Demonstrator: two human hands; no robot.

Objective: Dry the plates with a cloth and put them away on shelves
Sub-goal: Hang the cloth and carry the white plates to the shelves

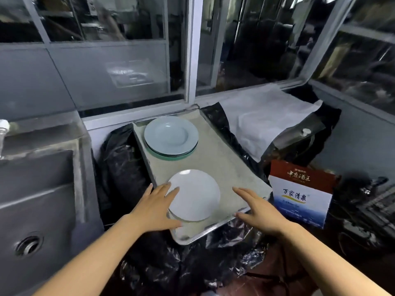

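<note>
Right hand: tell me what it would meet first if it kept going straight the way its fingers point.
The right hand points up-left across the tray. It would probably cross the bare liner and pass the near white plate, first meeting the stack of plates; depth is uncertain.

I saw bare tray liner (215, 154) open to the right of both plate piles. A printed box (303, 195) crowded the tray's right corner, and the sink (38, 189) walled the left.

Dark glass windows (256, 39), grey steel sink (36, 189), black plastic sheeting (119, 163)
</note>
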